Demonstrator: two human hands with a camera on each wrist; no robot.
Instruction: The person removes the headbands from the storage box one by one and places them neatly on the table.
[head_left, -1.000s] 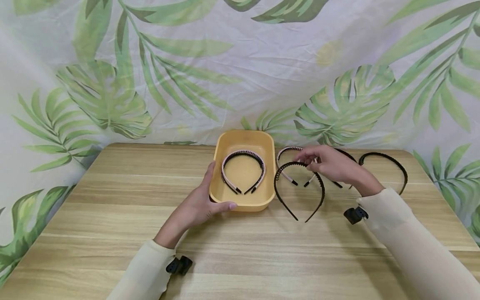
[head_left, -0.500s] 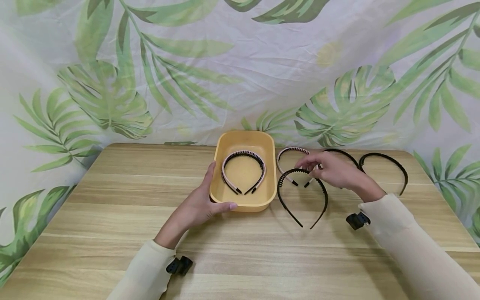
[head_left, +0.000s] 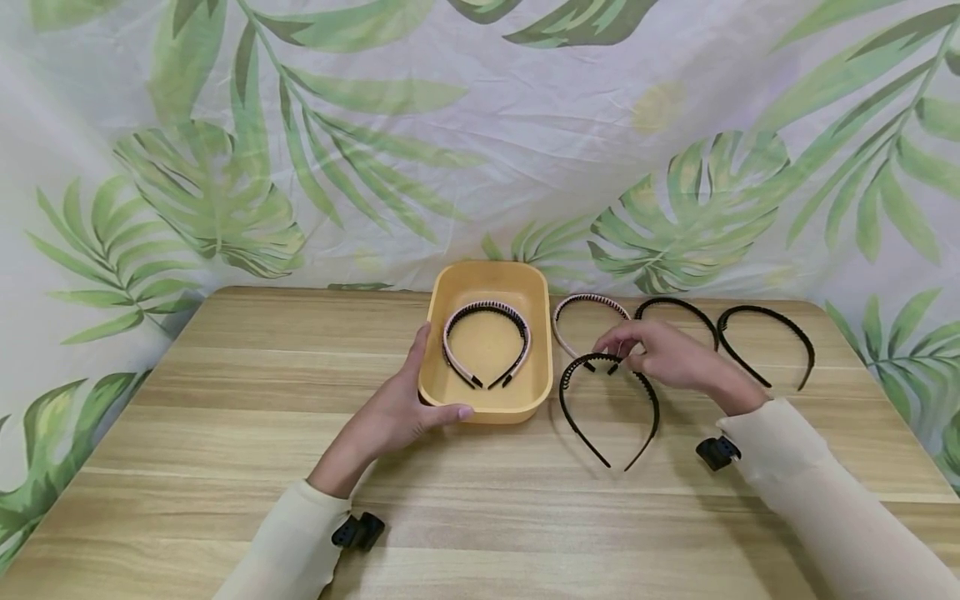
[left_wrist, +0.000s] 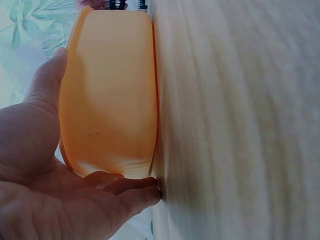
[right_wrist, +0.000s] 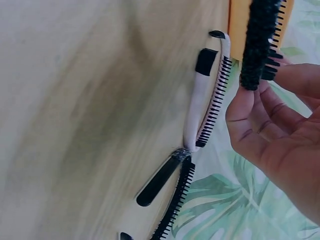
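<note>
Evidently midway: headbands are split between the yellow bin (head_left: pixel 498 412) and the worktop (head_left: pixel 187 442), with one in hand.
The left grip (head_left: pixel 401 408) clasps the bin, where a pink-and-black pair (head_left: pixel 487 306) lies overlapping. The right grip (head_left: pixel 671 354) pinches a black toothed headband (head_left: pixel 597 357) outside the bin, apparently not yet placed. A pink headband (head_left: pixel 592 297) and two black headbands (head_left: pixel 678 302) lie right of the bin, so the job looks unfinished.
</note>
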